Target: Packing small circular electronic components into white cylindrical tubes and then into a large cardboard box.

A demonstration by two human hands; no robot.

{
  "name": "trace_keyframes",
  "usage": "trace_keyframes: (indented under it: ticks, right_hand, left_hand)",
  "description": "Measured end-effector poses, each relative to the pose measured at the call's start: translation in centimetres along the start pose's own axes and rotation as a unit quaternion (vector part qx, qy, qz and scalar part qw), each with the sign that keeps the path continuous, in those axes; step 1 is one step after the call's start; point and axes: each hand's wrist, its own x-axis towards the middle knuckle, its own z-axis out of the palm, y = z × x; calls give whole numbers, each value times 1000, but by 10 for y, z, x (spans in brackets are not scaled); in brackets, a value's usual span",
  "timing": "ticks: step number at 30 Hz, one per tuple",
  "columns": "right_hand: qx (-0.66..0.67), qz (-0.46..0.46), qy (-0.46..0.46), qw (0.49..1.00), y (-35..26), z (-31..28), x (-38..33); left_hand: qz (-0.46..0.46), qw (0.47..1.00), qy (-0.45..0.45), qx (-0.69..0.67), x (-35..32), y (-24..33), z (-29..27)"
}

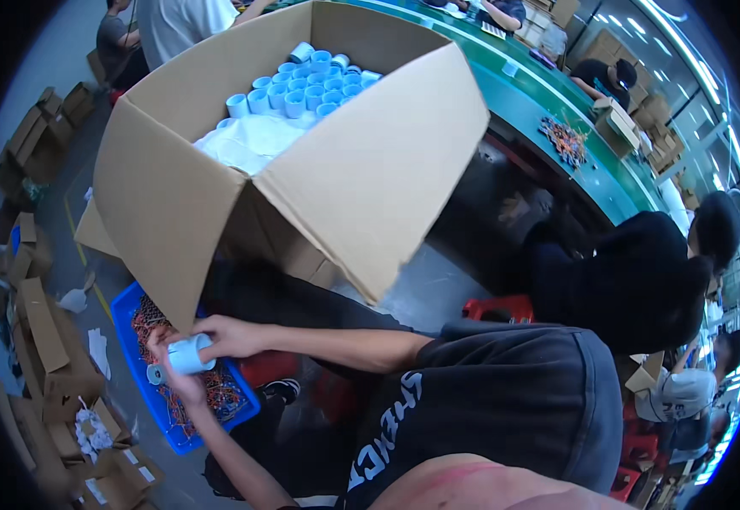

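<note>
Two hands on one pale blue roll [188, 354], low left of the head view. Left hand [173, 372] is under and behind the roll, fingers curled up around it: left grip closed on it, palm cupping from below. Right hand [227, 337] comes in from the right, fingers wrapped over the top end of the roll: right grip also closed on it. The roll sits between the two hands, lying roughly sideways, touching both. A small blue ring-shaped piece [156, 375] shows just beside the left-hand fingers at the roll's lower left end; cannot tell whether it is part of the roll or separate.

Directly beneath the hands: blue tray [132, 299] on the floor, holding a tangle of orange and red wire-like bits [217, 393].

Above the hands: big open cardboard box [217, 195], flaps spread, well apart from the held roll. Inside it many more pale blue rolls [306, 83] stand packed on end at the far side, with white sheet material [247, 140] in front of them.

Flattened cartons [43, 340] litter the floor at left. Green worktop [574, 161] runs along upper right, other people seated by it.
</note>
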Motion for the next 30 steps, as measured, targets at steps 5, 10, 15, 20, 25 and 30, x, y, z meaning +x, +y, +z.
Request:
trace_keyframes:
  ticks: [5, 10, 15, 20, 25, 30]
  right_hand:
    - [3, 11, -32, 999, -39, -53, -89]
    - [70, 146, -97, 982, -64, -62, -164]
    - [12, 143, -142, 979, -89, -51, -188]
    - [-132, 98, -155, 974, -106, -44, -189]
    - [-209, 66, -105, 970, -106, -46, -177]
    - [-198, -42, -11, 979, -68, -22, -125]
  left_hand:
    - [29, 991, -15, 130, -66, -4, 94]
    - [-66, 980, -19, 186, -139, 27, 152]
    - [-107, 968, -40, 222, -168, 42, 144]
    - [-63, 960, 1, 273, -168, 59, 142]
    - [67, 933, 41, 351, -164, 56, 157]
    - [68, 946, 96, 303, -156, 52, 135]
